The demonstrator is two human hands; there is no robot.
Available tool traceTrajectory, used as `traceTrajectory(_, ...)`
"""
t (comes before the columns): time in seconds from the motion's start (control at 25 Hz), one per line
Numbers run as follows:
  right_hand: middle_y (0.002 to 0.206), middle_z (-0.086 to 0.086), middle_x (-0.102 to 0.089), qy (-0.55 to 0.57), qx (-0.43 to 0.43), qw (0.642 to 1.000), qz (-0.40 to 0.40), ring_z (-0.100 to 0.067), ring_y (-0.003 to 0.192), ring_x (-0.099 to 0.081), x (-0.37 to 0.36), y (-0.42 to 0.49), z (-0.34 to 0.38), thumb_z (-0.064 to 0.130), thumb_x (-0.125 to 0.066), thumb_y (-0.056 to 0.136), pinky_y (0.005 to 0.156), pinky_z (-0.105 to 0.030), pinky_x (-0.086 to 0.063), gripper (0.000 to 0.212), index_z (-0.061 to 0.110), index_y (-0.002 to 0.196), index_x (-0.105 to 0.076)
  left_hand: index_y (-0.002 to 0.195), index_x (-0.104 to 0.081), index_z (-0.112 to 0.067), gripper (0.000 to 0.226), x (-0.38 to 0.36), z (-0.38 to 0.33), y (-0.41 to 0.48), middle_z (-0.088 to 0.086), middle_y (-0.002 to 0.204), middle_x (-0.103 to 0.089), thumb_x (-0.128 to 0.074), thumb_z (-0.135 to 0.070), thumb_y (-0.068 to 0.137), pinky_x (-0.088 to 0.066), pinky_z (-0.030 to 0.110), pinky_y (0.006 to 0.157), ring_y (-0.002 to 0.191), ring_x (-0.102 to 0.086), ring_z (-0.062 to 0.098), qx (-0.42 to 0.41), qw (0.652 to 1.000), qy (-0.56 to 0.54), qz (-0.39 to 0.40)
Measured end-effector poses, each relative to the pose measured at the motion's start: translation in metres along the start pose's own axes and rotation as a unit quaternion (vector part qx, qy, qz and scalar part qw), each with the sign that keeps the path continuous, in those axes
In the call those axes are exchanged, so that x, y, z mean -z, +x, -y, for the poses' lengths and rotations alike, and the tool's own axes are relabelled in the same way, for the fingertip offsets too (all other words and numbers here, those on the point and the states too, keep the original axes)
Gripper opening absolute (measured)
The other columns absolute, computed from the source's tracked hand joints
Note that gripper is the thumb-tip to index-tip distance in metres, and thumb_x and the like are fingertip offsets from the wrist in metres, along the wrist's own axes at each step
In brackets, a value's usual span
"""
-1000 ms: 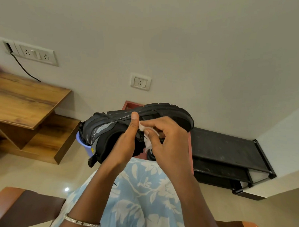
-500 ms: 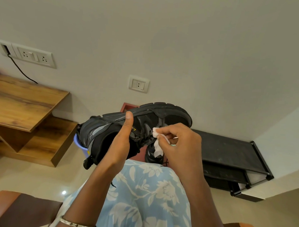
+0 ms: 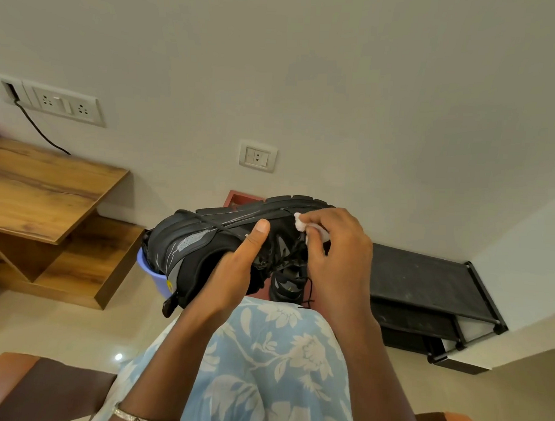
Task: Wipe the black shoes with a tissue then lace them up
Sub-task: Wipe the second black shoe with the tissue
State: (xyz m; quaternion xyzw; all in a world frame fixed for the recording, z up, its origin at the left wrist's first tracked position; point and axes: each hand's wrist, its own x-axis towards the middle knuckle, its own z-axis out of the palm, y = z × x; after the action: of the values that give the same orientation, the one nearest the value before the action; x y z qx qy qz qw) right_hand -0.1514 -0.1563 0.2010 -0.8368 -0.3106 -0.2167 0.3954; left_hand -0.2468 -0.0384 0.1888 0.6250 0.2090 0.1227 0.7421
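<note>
Sideways, the black shoe [image 3: 201,248] (chunky treaded sole uppermost) shows grey panels.

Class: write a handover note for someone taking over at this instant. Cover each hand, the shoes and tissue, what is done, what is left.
Left hand: grips the black shoe, held up on its side, thumb up along it.
Right hand: pinches the white tissue against that shoe near its sole.
Second shoe: lower down, between the hands, laces loose.
Done: wiping under way; how much is clean cannot be told.
Left: finish this shoe, wipe the second, lace both.
</note>
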Motion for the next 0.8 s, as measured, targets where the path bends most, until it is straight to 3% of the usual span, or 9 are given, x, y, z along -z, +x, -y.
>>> traceTrajectory(0.12,0.097,0.011,-0.072,0.037,0.037,0.996,0.079,-0.004,0.094,-0.064,0.010,-0.005,-0.002,0.004,-0.070,0.089,0.084,-0.021,-0.052,0.018,0.019,0.095,-0.078,0.097,-0.078,-0.040,0.042,0.000,-0.004,-0.001,-0.008,0.104,-0.077,-0.047,-0.065,0.087,-0.049,0.042,0.103,0.100,-0.071,0.007,0.010,1.000,-0.011,0.014)
traceTrajectory(0.2,0.094,0.010,-0.072,0.018,0.037,0.998,0.056,-0.005,0.091,-0.063,0.013,-0.002,-0.004,0.001,-0.071,0.087,0.081,-0.023,-0.053,0.020,0.019,0.092,-0.078,0.113,-0.073,-0.034,0.048,-0.002,-0.004,-0.001,-0.010,0.112,-0.075,-0.048,-0.064,0.087,-0.046,0.042,0.108,0.106,-0.069,0.005,0.007,1.000,-0.016,0.023)
traceTrajectory(0.36,0.090,0.007,-0.071,-0.047,0.039,0.998,-0.019,-0.013,0.088,-0.061,0.009,-0.003,-0.001,-0.005,-0.069,0.083,0.075,-0.015,-0.043,0.022,0.016,0.087,-0.076,0.117,-0.070,-0.032,0.059,-0.004,-0.005,-0.001,-0.011,0.117,-0.074,-0.049,-0.071,0.078,-0.041,0.043,0.113,0.114,-0.065,0.006,0.020,0.998,-0.036,0.045)
traceTrajectory(0.48,0.092,0.008,-0.073,0.018,0.055,0.997,0.042,-0.008,0.091,-0.064,0.003,-0.013,0.008,-0.002,-0.069,0.086,0.077,-0.017,-0.050,0.020,0.016,0.089,-0.077,0.118,-0.069,-0.036,0.062,0.000,-0.005,-0.001,-0.010,0.122,-0.072,-0.034,-0.075,0.084,-0.039,0.045,0.114,0.121,-0.062,0.009,0.006,0.997,-0.067,0.028)
traceTrajectory(0.6,0.095,0.010,-0.073,0.073,0.045,0.994,0.062,-0.005,0.092,-0.065,0.003,-0.018,0.011,0.002,-0.070,0.088,0.078,-0.021,-0.054,0.018,0.018,0.093,-0.078,0.117,-0.067,-0.034,0.073,0.001,-0.008,-0.002,-0.007,0.114,-0.075,-0.019,-0.077,0.083,-0.050,0.034,0.096,0.110,-0.069,0.010,-0.006,0.994,-0.106,0.019)
traceTrajectory(0.68,0.095,0.011,-0.073,0.071,0.025,0.997,0.026,-0.005,0.092,-0.064,0.004,-0.013,0.009,0.003,-0.070,0.088,0.079,-0.024,-0.054,0.019,0.019,0.094,-0.078,0.113,-0.066,-0.036,0.074,-0.001,-0.009,-0.002,-0.008,0.109,-0.076,-0.016,-0.078,0.079,-0.052,0.026,0.082,0.103,-0.071,0.008,0.001,0.994,-0.107,0.015)
traceTrajectory(0.8,0.095,0.018,-0.071,0.007,0.000,0.998,-0.066,-0.002,0.092,-0.057,0.007,-0.003,0.004,0.004,-0.070,0.088,0.078,-0.031,-0.052,0.022,0.024,0.093,-0.077,0.108,-0.067,-0.040,0.076,-0.001,-0.010,-0.002,-0.011,0.108,-0.076,-0.015,-0.082,0.072,-0.050,0.030,0.085,0.103,-0.071,0.006,0.003,0.993,-0.116,0.012)
